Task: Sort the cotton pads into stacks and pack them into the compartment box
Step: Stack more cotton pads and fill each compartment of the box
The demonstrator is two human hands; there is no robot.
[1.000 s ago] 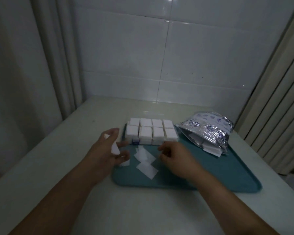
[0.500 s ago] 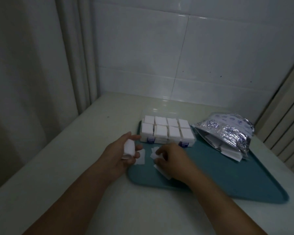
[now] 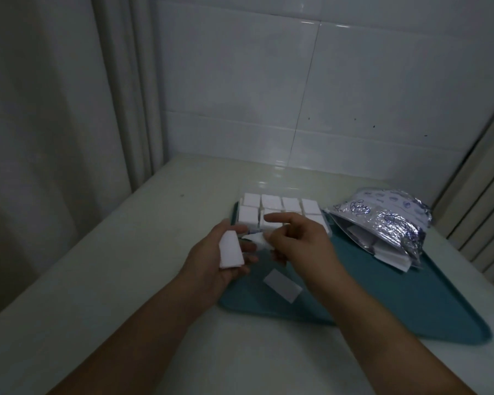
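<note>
Just left of the frame's middle, the left hand grips a small stack of cotton pads, its fingers curled round the stack from behind and its thumb on the near face. Right beside it, the right hand pinches a crumpled single pad between thumb and bent fingers, while its index finger sticks out straight toward the left. The two hands are near each other above the left end of a teal tray, which lies on the pale desk.

Behind the hands, at the tray's far left corner, sits the clear compartment box, its visible compartments filled with white pads; the right hand hides part of its front row. One loose pad lies flat on the tray just below the right hand. Toward the right of the frame a silver foil bag lies on its side on the tray, with more white pads spilling from its open mouth.
</note>
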